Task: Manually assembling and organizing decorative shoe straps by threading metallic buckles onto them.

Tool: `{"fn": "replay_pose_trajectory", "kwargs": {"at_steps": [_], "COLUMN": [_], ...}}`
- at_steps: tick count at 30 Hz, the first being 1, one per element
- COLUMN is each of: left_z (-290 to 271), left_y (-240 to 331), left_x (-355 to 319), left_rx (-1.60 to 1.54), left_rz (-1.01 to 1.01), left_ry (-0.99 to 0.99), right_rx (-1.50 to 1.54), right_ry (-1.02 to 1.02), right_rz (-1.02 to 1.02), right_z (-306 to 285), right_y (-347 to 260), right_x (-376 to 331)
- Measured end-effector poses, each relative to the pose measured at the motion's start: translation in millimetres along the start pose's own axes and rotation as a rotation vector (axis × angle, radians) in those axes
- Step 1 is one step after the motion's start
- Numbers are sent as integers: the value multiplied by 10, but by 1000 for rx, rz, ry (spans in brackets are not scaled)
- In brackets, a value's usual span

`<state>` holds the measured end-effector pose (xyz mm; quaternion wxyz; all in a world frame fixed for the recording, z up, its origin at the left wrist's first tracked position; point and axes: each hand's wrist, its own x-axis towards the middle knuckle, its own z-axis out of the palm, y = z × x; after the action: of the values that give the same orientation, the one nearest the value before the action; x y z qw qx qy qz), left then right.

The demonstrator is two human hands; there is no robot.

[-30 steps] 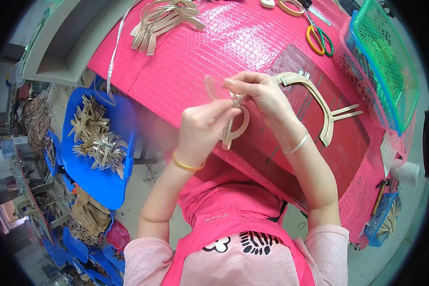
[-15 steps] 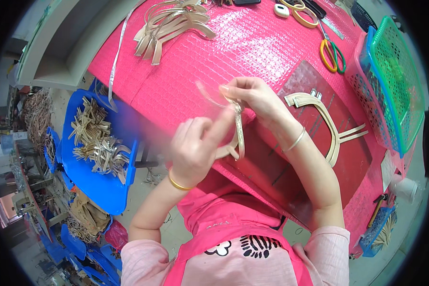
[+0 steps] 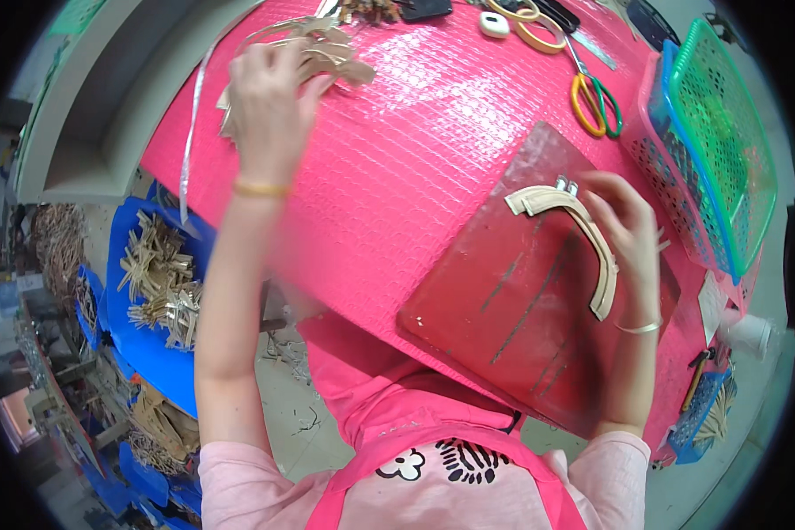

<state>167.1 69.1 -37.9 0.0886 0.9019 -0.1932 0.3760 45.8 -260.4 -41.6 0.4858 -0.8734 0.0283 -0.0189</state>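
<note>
At the far left of the table, my left hand reaches onto a pile of beige curved straps. Its thumb stands apart from the fingers, and the fingertips are partly lost among the straps. On the right, my right hand hovers over the edge of a dark red board, its bent fingers and thumb apart. Beside it on the board lies a beige curved strap, with small metal buckles next to its upper end. Part of this strap is hidden behind the hand.
Scissors with yellow and green handles and tape rolls lie at the back right. Stacked plastic baskets stand on the right. A blue bin holding beige straps hangs left of the table, below a grey shelf box.
The strap both hands were working on is out of them. My left hand has moved far left to the pile; my right hand has moved right to the strap on the board.
</note>
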Motion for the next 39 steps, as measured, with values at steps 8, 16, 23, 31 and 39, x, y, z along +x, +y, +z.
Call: {"fn": "replay_pose_trajectory", "kwargs": {"at_steps": [8, 16, 23, 31, 39], "left_z": [453, 684, 588, -248, -421], "left_y": [1966, 2145, 1986, 1780, 1218], "left_x": [-233, -46, 153, 11, -361], "left_rx": [-688, -743, -991, -1287, -885], "left_rz": [231, 372, 481, -218, -369], "left_ry": [-425, -416, -561, -831, -928], "right_rx": [-762, -707, -500, -526, 650], "right_ry": [-270, -303, -183, -219, -560], "right_rz": [-42, -167, -288, -342, -168], "right_z": [-759, -873, -852, -808, -674], "right_y": [342, 482, 461, 296, 24], "right_x": [-397, -607, -750, -854, -1604]}}
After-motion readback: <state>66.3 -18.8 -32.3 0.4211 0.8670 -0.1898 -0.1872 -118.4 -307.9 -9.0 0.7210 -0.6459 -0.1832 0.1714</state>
